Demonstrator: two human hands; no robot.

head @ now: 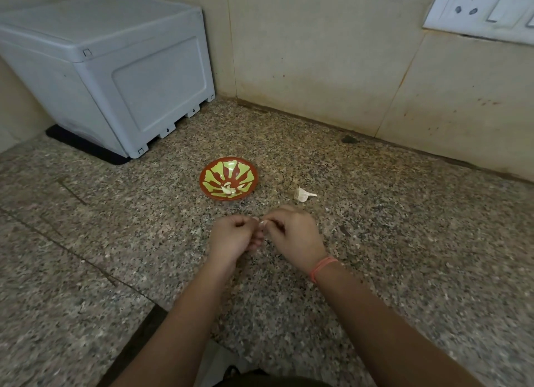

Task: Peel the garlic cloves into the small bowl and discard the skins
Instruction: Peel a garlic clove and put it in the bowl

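Garlic clove (263,222) pinched between both hands, left hand (235,236) and right hand (291,236), fingers curled on it, just above the worktop (404,242) near the small bowl (228,178). Bowl holds a few peeled cloves (228,188). Risk: clove is tiny and mostly hidden, could slip and drop on worktop; skin bits may scatter. Garlic piece (303,195) sits right of bowl. Grey box (115,69) back left, wall socket (485,8) top right; nothing blocks the bowl.

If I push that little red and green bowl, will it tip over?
Probably not: the bowl looks wide and shallow, so it would likely slide on the smooth stone counter. It holds only a few garlic pieces, so it is probably light.
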